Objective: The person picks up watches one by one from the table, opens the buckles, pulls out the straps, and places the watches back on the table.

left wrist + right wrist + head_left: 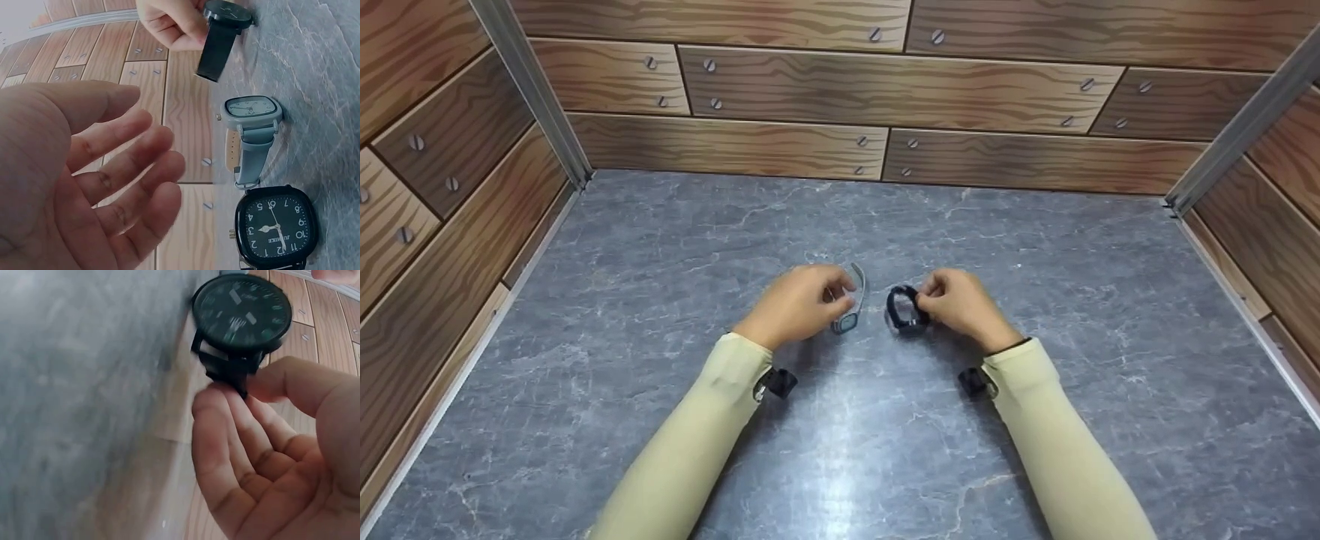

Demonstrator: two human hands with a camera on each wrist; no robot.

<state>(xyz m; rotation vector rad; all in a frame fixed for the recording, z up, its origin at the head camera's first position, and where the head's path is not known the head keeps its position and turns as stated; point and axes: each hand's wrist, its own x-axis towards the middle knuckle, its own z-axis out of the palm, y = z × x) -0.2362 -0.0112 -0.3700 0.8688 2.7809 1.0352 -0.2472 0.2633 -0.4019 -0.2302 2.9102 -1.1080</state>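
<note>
My right hand [962, 301] pinches the strap of a black wristwatch [911, 327] between thumb and fingertips. Its round dark dial [242, 312] faces up in the right wrist view. The left hand [799, 301] hovers with relaxed, slightly bent fingers, and nothing lies between them in the left wrist view. Right beside those fingertips stands a pale blue-grey watch [252, 108] with a rounded square face, its strap [860, 281] reaching up behind. A black square-faced watch [277, 228] lies by it, hidden under the left hand in the head view.
A grey marbled tabletop [675, 225] spreads under both hands. Wood-patterned panels [810, 86] wall it at the back and both sides, with metal posts [544, 97] in the corners. Each wrist wears a small black camera [781, 382].
</note>
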